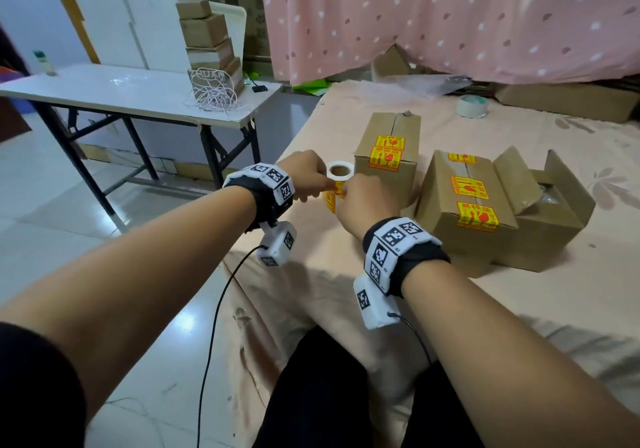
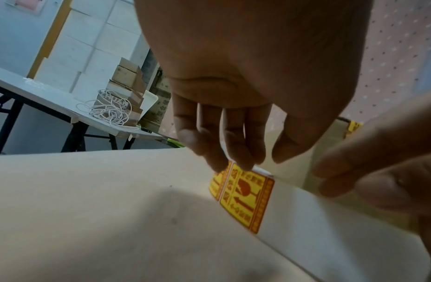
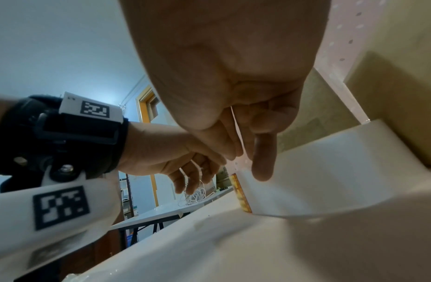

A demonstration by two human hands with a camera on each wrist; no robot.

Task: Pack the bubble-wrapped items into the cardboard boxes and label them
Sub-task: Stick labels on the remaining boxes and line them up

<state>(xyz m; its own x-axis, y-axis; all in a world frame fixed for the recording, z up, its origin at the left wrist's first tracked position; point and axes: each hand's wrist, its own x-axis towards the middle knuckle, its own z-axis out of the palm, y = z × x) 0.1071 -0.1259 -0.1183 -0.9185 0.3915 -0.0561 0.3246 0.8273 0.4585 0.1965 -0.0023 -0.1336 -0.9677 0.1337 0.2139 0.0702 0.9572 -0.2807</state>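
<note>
Holding the label roll (image 1: pixel 337 179) between them at the bed's (image 1: pixel 381 295) left edge, left hand (image 1: pixel 304 177) grips it, right hand (image 1: pixel 363 198) pinches the loose strip; labelled boxes (image 1: pixel 388 156) stand just beyond, the open box (image 1: pixel 550 212) farther right.

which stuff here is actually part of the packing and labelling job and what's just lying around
In use: label roll, held by left hand and right hand; labelled boxes; open box.

Lying about: tape roll, white cord, folding table, stacked boxes.
</note>
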